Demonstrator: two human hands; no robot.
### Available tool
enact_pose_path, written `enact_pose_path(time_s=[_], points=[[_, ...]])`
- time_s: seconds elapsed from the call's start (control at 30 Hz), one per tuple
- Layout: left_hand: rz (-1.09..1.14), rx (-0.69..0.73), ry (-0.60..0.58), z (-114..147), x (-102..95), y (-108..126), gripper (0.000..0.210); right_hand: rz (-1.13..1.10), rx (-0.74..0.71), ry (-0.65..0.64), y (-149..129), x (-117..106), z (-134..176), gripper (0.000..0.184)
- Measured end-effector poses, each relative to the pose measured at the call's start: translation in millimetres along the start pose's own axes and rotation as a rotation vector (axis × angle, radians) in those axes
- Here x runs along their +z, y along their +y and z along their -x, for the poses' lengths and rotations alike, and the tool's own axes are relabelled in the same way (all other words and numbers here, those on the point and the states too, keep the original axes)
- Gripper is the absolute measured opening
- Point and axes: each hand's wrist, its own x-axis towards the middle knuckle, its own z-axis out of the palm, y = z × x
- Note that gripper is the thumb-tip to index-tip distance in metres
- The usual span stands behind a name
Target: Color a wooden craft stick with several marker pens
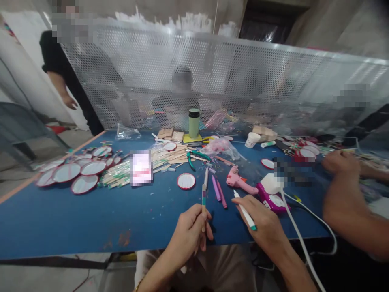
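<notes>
My left hand [192, 227] is closed around a flat wooden stick [204, 198], held upright, with purple and teal bands near its top. In my right hand [263, 219] is a white marker [246, 214] with a green end, its tip pointing up and left. Beyond my hands lie a purple marker [216, 188], a pink marker [222, 194] and a grey-white marker [206, 178]. A pink glue gun [240, 181] rests close to my right hand. One round red-rimmed mirror [186, 181] lies flat in front of me.
More round mirrors [66, 172] and a pile of wooden sticks [115, 174] spread across the left. Green-handled pliers [191, 160], a green bottle [193, 123] and a paper cup [252, 140] stand or lie farther back. A white cable [296, 235] crosses the right side, beside another person's arm [346, 202].
</notes>
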Motion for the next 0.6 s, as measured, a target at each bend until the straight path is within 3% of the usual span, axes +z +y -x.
enact_pose_path(time_s=[0.17,0.33,0.6], points=[[-0.028,0.001,0.008,0.2,0.4,0.3,0.047,0.294,-0.103,-0.164,12.7,16.7,2.5,0.033],[-0.041,0.013,0.01,-0.8,-0.1,-1.9,0.045,0.279,-0.096,-0.104,10.8,18.6,5.0,0.042],[-0.053,0.027,0.013,0.0,-0.9,-3.0,0.046,0.453,0.081,-0.049,-18.2,19.3,15.5,0.031]])
